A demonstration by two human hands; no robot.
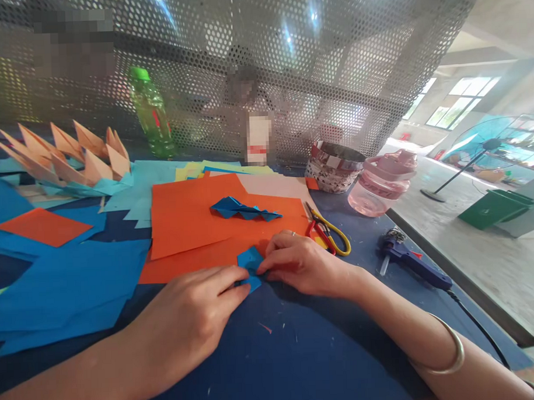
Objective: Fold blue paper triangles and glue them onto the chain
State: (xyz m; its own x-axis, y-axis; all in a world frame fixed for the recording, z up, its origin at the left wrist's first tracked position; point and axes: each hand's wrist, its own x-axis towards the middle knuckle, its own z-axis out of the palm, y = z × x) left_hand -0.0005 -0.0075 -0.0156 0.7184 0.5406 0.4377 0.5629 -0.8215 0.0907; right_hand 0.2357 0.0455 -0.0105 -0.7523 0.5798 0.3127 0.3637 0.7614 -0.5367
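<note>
A dark blue table point(298, 350), flecked with scraps, filled the foreground. On it lay the small blue paper point(250, 258), partly hidden by fingers: the left hand point(198, 301) had closed on its left side, the right hand point(304, 266) pinched its right. Just behind, orange sheets point(189, 217) bore a pleated blue strip point(226, 207); scissors point(342, 239) lay beyond the right hand, a glue gun point(420, 267) farther right. Behind stood a pink bottle point(376, 187) and a round container point(334, 177), then a perforated metal screen point(191, 39). Past the table, a pale floor point(420, 218) held a green bin point(486, 211) and a fan point(490, 145), with windows point(448, 115) beyond.
</note>
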